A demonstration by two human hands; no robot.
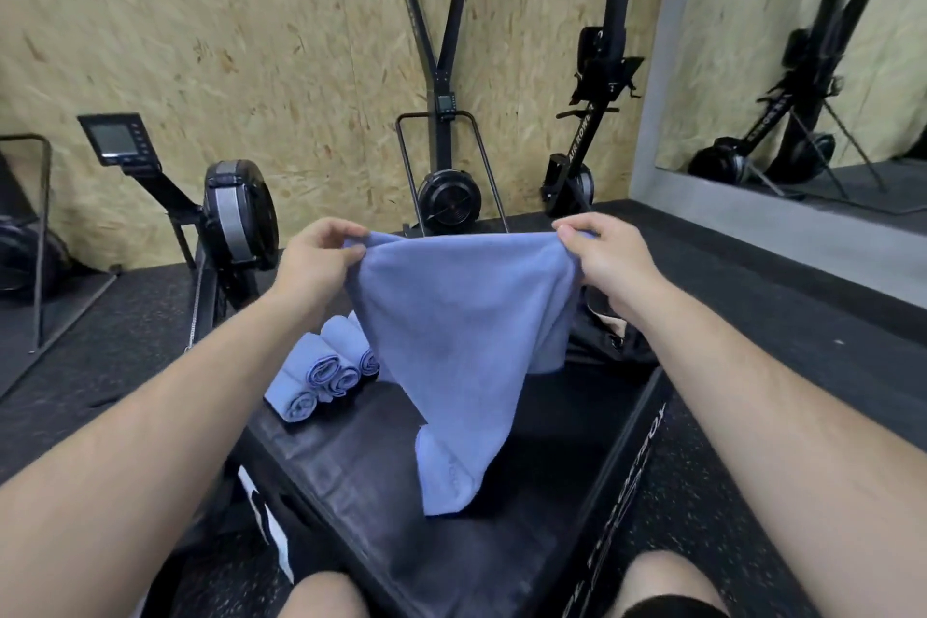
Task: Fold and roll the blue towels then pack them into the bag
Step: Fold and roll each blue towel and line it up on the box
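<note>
Pinching the top corners of a blue towel (pixel 461 316), the left hand (pixel 321 261) and right hand (pixel 607 261) hold it spread above a black box (pixel 361 482), its lower end resting there. Rolled towels (pixel 326 371) lie left; a dark bag (pixel 607 341) sits behind.

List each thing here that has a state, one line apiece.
Held towel: unfolded, hanging from both hands, lower end reaching the box.
Rolled towels: rolled, clustered on the box.
Left hand: pinches the held towel's top left corner.
Right hand: pinches its top right corner.
Bag: mostly hidden behind the held towel; open or shut unclear.
</note>
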